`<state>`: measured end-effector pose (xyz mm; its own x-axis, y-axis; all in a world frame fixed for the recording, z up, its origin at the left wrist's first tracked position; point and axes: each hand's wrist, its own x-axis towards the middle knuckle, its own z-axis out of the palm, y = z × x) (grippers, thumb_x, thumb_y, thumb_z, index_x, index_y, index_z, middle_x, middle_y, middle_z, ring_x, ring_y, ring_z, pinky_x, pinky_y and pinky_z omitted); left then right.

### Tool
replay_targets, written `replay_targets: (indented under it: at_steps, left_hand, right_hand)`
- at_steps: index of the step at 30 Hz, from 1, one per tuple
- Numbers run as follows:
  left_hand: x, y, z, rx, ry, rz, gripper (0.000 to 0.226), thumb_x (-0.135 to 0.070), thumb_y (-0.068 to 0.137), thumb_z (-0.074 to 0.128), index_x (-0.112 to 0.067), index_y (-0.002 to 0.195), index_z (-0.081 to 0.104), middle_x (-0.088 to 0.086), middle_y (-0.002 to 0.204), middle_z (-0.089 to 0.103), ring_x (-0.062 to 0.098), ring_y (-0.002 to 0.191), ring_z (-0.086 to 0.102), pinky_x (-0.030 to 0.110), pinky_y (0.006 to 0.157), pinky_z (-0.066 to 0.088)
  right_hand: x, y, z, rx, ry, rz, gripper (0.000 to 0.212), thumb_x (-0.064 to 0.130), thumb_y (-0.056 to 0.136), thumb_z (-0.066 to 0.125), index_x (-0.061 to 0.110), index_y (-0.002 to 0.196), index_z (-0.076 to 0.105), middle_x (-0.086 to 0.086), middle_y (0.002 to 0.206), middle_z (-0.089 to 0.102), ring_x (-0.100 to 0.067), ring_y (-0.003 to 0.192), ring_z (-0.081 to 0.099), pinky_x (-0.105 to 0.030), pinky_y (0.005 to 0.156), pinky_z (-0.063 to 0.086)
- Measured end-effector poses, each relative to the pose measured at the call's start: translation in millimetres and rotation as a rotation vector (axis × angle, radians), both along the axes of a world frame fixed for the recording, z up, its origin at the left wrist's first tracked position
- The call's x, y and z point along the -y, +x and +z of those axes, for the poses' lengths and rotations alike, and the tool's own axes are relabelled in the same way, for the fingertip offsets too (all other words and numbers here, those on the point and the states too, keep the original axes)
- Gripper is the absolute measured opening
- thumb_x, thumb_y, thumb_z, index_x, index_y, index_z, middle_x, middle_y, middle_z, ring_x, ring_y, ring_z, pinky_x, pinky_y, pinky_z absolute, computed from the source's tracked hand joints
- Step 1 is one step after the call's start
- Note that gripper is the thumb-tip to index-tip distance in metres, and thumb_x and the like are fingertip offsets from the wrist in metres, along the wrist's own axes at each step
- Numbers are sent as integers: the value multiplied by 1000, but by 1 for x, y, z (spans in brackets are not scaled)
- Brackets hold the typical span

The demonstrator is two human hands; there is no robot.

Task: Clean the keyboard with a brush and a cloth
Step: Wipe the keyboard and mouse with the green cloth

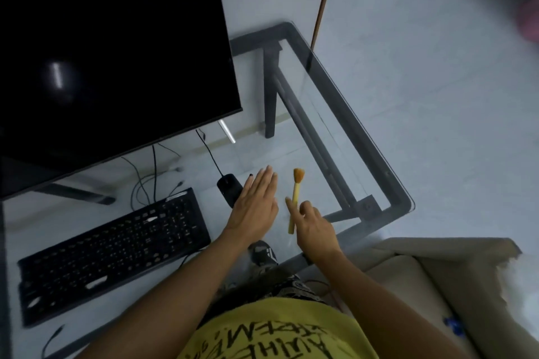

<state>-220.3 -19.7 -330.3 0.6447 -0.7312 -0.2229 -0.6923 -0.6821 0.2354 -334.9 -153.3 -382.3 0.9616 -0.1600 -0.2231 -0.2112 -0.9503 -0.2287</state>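
Yellow brush [295,199] with orange bristles, black keyboard [112,253] on glass table [364,137]

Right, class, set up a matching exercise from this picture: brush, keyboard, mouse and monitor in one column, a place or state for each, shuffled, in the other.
Column 1:
1. brush
2. keyboard
3. mouse
4. monitor

Column 2:
A. partly hidden behind the left hand
B. dark screen, upper left
C. at the right hand's fingertips
D. black, lying left of both hands

Pairs: 1-C, 2-D, 3-A, 4-B
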Motion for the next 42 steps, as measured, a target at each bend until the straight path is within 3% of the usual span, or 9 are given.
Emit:
replay_targets:
  at_steps: [4, 9, 12, 16, 20, 24, 28, 31, 42]
  left_hand:
    - [7, 8, 40, 53, -185, 5, 59, -34, 96, 8, -10, 149, 5, 6, 157, -1, 21, 148, 5, 33, 118, -9]
    - [29, 77, 174, 423, -557, 3, 54, -27, 100, 32, -7, 149, 24, 8, 158, 19, 19, 147, 11, 35, 120, 6]
    - [25, 122, 257, 664, -641, 21, 55, -23, 96, 41, -4, 147, 30, 12, 156, 25, 24, 146, 17, 40, 119, 11]
    - [3, 180, 309, 807, -515, 258, 58, -34, 96, 39, -3, 145, 35, 15, 153, 29, 27, 144, 22, 44, 118, 16]
    - [-21, 197, 311, 824, -330, 333, 64, -47, 97, 31, -3, 141, 42, 13, 139, 52, 27, 133, 42, 43, 116, 17]
    - [-23, 197, 309, 871, -388, 317, 62, -49, 96, 34, -6, 141, 42, 6, 124, 59, 22, 116, 52, 40, 115, 22]
    - [-22, 199, 306, 874, -421, 338, 63, -51, 96, 32, -8, 143, 40, 4, 121, 58, 21, 115, 51, 39, 116, 20]
    - [-23, 200, 304, 877, -460, 323, 63, -52, 96, 34, -8, 141, 42, 3, 120, 58, 21, 114, 51, 39, 116, 21]
    - [-41, 187, 316, 655, -713, 243, 65, -54, 98, 28, -13, 149, 28, 1, 150, 37, 13, 141, 27, 31, 119, 4]
  right_hand:
    - [2, 8, 35, 72, 106, -142, 85, 6, 83, 63, 23, 148, 11, -10, 117, 49, -15, 69, 49, -25, 49, 50]
    - [40, 159, 223, 949, 279, -222, 59, 4, 84, 57, 14, 140, 43, -9, 113, 56, -18, 88, 56, -22, 67, 43]
    - [64, 245, 328, 1157, 360, -192, 50, 11, 85, 53, 15, 135, 51, -10, 116, 57, -25, 100, 58, -31, 85, 45]
    - [71, 342, 394, 885, 313, -151, 47, 25, 90, 55, 7, 133, 51, -17, 130, 56, -31, 121, 50, -33, 98, 36]
    - [55, 392, 402, 432, 351, -260, 81, 56, 87, 55, 3, 143, 30, -20, 143, 45, -37, 133, 39, -41, 104, 34]
    - [36, 405, 394, 463, 104, -384, 94, 71, 75, 57, 3, 137, 38, -17, 137, 47, -34, 128, 41, -44, 98, 40]
    - [26, 402, 390, 451, 78, -378, 70, 68, 80, 54, 8, 115, 59, -12, 116, 63, -33, 106, 61, -37, 75, 47]
    - [30, 400, 395, 449, 118, -352, 62, 61, 86, 53, 7, 115, 60, -15, 118, 63, -34, 107, 61, -37, 80, 47]
    - [35, 346, 490, 834, 1212, -320, 25, 41, 89, 61, 17, 86, 62, -1, 89, 67, -20, 87, 66, -38, 83, 56]
